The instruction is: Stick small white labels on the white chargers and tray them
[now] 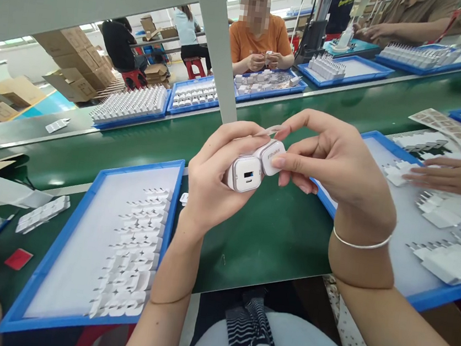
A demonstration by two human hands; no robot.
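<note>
My left hand point(218, 171) is wrapped round a white USB power adapter point(238, 180), its port face turned toward me. Right against it is a second white adapter point(272, 153) with grey lettering on its face. The thumb of my right hand point(319, 155) presses on that lettered face, and the other fingers curl behind and beside it. A thin pale piece point(272, 130) shows at my right index fingertip; its kind is unclear. Both adapters are held above the green belt point(257, 231), between two blue-rimmed trays.
A blue tray point(68, 243) at left bears rows of white adapters with pins. At right, another blue tray point(428, 301) holds more adapters, with a co-worker's hand point(455, 175) over it. A metal post point(216, 38) rises ahead; across the belt sits a person in orange point(257, 43).
</note>
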